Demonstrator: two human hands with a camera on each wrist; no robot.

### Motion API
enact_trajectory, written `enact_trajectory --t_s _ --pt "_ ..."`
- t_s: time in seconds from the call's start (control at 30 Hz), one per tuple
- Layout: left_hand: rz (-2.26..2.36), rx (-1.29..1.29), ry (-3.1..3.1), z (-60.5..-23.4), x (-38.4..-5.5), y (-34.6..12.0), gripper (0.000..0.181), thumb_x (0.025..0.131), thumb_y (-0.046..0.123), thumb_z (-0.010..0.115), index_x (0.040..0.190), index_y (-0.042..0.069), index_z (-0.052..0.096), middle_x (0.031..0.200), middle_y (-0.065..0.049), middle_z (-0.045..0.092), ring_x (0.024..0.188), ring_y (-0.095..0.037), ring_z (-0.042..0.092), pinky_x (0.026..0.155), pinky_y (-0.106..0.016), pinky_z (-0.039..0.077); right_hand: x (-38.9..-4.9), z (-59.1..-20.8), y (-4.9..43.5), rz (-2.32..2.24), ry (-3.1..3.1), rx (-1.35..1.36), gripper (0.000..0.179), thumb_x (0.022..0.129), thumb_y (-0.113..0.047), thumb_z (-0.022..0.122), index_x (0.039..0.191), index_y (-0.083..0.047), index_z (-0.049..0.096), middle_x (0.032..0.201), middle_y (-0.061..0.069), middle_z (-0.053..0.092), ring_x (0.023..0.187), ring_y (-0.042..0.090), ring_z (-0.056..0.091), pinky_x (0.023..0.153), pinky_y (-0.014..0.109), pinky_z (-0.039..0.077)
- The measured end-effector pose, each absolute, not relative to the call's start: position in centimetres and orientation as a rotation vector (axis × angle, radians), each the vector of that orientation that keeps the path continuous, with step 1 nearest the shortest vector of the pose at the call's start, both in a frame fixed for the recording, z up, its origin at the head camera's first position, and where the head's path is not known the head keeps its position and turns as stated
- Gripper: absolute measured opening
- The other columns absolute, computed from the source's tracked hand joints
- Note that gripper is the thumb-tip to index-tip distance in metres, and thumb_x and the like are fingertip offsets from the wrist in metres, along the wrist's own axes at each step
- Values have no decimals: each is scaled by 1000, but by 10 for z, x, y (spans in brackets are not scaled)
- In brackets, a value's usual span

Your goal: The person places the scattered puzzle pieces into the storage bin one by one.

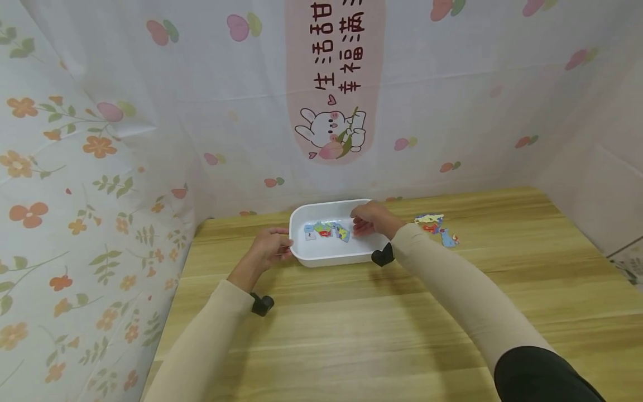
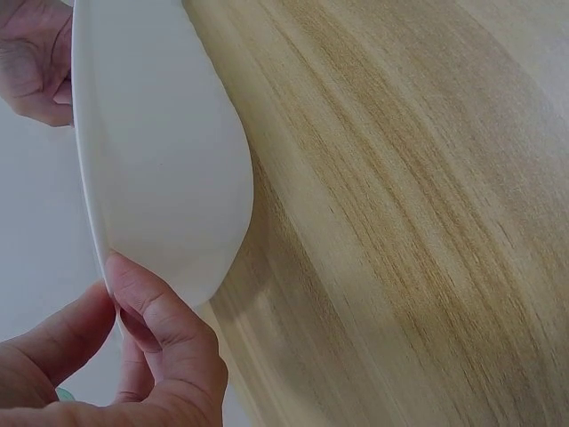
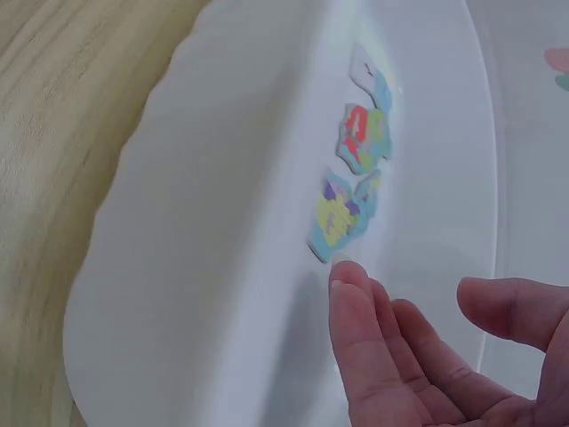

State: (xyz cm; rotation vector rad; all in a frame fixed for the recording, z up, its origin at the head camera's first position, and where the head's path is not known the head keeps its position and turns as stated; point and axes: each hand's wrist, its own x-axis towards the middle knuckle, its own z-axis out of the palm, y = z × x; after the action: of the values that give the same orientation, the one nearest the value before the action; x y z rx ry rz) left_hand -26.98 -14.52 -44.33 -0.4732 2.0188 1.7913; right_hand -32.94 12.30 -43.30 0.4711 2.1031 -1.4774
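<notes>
A white rectangular tray (image 1: 331,259) with rounded corners stands on the table. My left hand (image 1: 270,245) pinches its left rim between thumb and fingers; in the left wrist view the thumb and a fingertip (image 2: 133,276) meet at the edge. Over the tray's right part is my right hand (image 1: 370,219), its thumb apart from loosely bent fingers and nothing between them. Flat, colourful jigsaw pieces lie in a row on the tray floor: a pale one (image 3: 369,76), a red-and-green one (image 3: 363,138), and a yellow-and-purple one (image 3: 336,218) close to my right fingertips.
Right of the tray, more colourful pieces (image 1: 429,223) lie in a small cluster on the wooden table (image 1: 311,324), with a blue piece (image 1: 448,239) beside them. A patterned white cloth (image 1: 231,123) hangs behind the tray and along the left side.
</notes>
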Motion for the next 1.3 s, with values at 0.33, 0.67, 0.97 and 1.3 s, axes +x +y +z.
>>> enact_trajectory --t_s 0.33,0.67,0.97,1.3 --pt "1787 -464 2027 -441 -269 -145 40 90 -3 60 130 1 54 88 -11 64 66 -14 60 61 -22 50 -335 -425 150 -1543 2047 449 43 97 -18 52 127 12 52 81 11 66 67 18 69 73 31 59" --pt "1782 -464 2030 -441 -268 -144 41 91 -3 60 131 1 53 87 -12 64 64 -13 60 62 -23 52 -334 -411 187 -1599 2001 457 45 98 -19 49 130 12 47 76 10 68 66 18 70 68 28 59" --pt "1787 -461 2024 -440 -269 -145 43 91 -3 60 133 1 52 85 -11 64 64 -13 60 60 -22 51 -329 -406 224 -1650 2014 428 35 96 -16 51 118 10 52 73 8 69 67 18 71 80 34 58" --pt "1783 -441 2020 -439 -268 -145 44 91 -3 59 133 1 51 80 -7 61 67 -15 61 67 -25 54 -312 -405 268 -1637 2028 417 13 96 -11 51 101 0 56 76 6 68 68 15 69 75 30 59"
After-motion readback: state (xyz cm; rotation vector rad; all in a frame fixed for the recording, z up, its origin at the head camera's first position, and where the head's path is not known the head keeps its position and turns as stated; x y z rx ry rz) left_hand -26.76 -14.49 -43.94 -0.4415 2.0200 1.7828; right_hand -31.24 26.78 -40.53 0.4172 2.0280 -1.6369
